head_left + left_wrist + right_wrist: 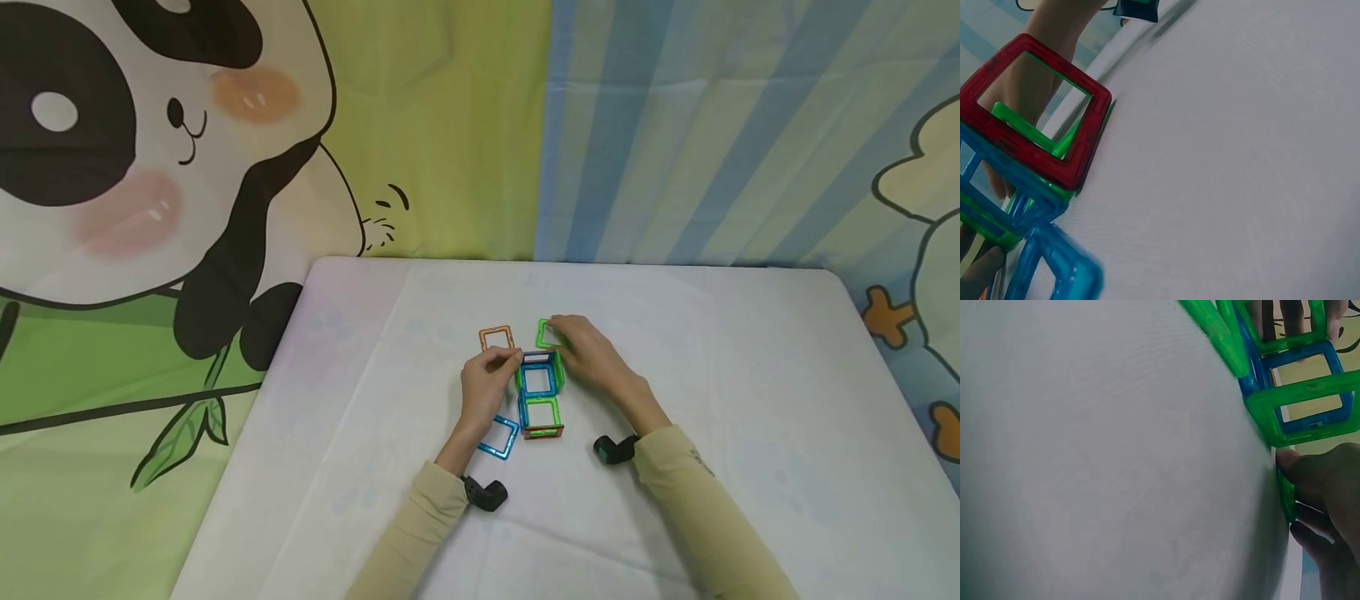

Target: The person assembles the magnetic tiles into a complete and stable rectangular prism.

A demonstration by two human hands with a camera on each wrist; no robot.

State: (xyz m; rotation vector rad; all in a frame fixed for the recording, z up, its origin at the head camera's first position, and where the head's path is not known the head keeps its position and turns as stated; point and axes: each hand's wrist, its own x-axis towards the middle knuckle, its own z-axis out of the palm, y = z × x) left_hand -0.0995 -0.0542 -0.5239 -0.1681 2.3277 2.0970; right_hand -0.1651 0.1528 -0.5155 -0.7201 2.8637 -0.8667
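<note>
A small structure of magnetic building tiles (538,395) stands on the white table, with blue and green square frames and a red square tile (1079,169) upright at its near end. My left hand (483,385) is at its far left corner, thumb and fingertips gripping the wall there. On the far right side, my right hand (595,357) pinches a green square tile (1286,497) lying low by the structure, thumb at one end and fingers along it. Near my left wrist lies a loose blue square tile (512,441). Beyond my left fingers is an orange square tile (495,328).
The white cloth-covered table (720,350) spreads around the tiles, its back edge against a printed curtain (450,125) with a panda. A black wrist camera (486,495) sits on the left wrist, another black camera (615,450) on the right.
</note>
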